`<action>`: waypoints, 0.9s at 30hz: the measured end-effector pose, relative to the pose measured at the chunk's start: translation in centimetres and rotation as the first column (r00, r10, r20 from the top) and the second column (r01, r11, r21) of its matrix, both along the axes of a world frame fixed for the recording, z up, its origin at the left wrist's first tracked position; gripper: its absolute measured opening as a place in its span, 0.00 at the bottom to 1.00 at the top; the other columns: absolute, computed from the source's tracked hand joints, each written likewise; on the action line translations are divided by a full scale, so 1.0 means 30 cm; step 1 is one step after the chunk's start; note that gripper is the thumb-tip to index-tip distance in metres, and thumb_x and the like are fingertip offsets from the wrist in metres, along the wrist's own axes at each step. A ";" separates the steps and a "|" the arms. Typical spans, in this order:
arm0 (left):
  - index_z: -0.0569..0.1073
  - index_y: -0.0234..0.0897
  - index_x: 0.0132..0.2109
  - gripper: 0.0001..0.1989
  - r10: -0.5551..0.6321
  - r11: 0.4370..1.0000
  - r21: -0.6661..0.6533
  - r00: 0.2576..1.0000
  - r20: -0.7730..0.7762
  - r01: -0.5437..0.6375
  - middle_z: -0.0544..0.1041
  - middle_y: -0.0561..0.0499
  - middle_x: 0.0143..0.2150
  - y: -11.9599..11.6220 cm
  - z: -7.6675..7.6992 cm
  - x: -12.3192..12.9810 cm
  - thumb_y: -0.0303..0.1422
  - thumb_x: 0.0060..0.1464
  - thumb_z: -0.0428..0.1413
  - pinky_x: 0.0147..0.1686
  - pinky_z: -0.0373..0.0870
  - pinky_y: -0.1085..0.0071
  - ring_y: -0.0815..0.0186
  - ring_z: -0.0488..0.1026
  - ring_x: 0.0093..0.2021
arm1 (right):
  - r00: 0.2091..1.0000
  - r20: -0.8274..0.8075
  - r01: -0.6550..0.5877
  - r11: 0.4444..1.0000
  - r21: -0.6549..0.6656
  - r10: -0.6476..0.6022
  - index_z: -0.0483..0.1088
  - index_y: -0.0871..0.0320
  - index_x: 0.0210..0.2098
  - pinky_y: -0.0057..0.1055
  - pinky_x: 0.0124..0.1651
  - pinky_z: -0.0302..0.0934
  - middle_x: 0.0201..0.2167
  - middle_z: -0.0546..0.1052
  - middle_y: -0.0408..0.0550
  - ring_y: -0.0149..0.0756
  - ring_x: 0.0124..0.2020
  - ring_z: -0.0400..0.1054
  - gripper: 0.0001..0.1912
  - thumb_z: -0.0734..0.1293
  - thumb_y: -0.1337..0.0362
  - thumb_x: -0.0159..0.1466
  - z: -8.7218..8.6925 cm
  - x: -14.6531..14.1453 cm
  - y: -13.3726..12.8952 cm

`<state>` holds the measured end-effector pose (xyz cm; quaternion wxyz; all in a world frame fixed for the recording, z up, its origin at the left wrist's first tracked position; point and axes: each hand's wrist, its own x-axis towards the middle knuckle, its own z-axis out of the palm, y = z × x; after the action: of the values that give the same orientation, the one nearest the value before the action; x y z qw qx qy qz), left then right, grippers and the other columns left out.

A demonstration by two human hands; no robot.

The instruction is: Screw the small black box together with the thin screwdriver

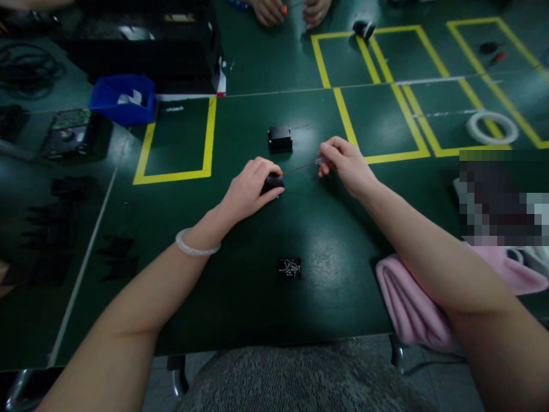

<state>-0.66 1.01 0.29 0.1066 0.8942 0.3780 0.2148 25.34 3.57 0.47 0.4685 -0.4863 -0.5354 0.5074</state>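
Note:
My left hand (253,189) is wrapped round a small black block-shaped part (273,184) on the green table. In my right hand (341,160) is a thin screwdriver (306,165), pinched by its clear handle. Its long shaft points left, and the tip reaches the black part near my left fingers. Just beyond my hands stands another black box-like part (280,139) with small bright spots at its corners. Closer to me lies a small dark tray (299,277) with several loose silver screws (290,266).
At the left are a blue bin (122,100), a large black case (146,51) and several dark parts. A white tape roll (492,127) and pink cloth (412,303) lie at the right. Another person's hands (270,10) show at the far edge. Yellow tape (171,177) marks the table.

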 end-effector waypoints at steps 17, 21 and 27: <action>0.69 0.37 0.55 0.13 0.000 1.000 -0.011 1.000 0.000 0.000 0.75 0.41 0.54 -0.002 0.005 -0.002 0.38 0.68 0.54 0.54 0.70 0.55 0.52 0.72 0.54 | 1.000 -0.026 -0.007 1.000 -0.011 0.007 0.66 0.55 0.32 0.25 0.29 0.65 0.14 0.65 0.33 0.25 0.18 0.64 0.12 0.66 0.71 0.72 0.005 -0.001 -0.003; 0.69 0.37 0.55 0.14 0.000 1.000 -0.012 1.000 -0.003 0.000 0.75 0.41 0.54 -0.002 0.005 -0.002 0.38 0.68 0.54 0.54 0.70 0.55 0.52 0.72 0.54 | 1.000 -0.013 -0.014 1.000 -0.003 0.014 0.66 0.55 0.32 0.25 0.29 0.64 0.14 0.64 0.33 0.24 0.17 0.63 0.12 0.66 0.71 0.72 0.001 -0.001 -0.002; 0.69 0.35 0.54 0.14 -0.012 1.000 0.017 1.000 0.006 0.012 0.75 0.41 0.53 0.000 0.000 -0.002 0.38 0.68 0.54 0.53 0.70 0.57 0.52 0.72 0.53 | 0.999 -0.040 0.015 0.999 -0.051 -0.017 0.67 0.55 0.35 0.24 0.30 0.64 0.15 0.69 0.32 0.25 0.18 0.66 0.13 0.63 0.80 0.68 0.014 -0.005 -0.005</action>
<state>-0.73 1.01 0.30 0.1015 0.8966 0.3705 0.2203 25.19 3.42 0.90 0.4710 -0.4918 -0.5089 0.5267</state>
